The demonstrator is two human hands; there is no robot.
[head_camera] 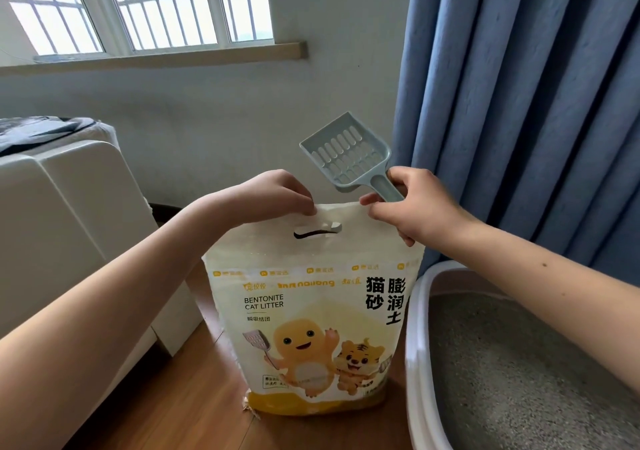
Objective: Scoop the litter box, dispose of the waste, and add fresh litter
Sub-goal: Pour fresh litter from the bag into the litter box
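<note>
A white and yellow bag of bentonite cat litter stands upright on the wooden floor. My left hand pinches the left part of its top edge. My right hand pinches the right part of that edge and also holds the handle of a grey slotted litter scoop, whose empty blade points up and left. The litter box, white-rimmed and filled with grey litter, sits at the lower right, under my right forearm.
A white cabinet-like unit stands at the left, close to the bag. Blue curtains hang behind the litter box. A window and white wall are behind. Wooden floor shows in front of the bag.
</note>
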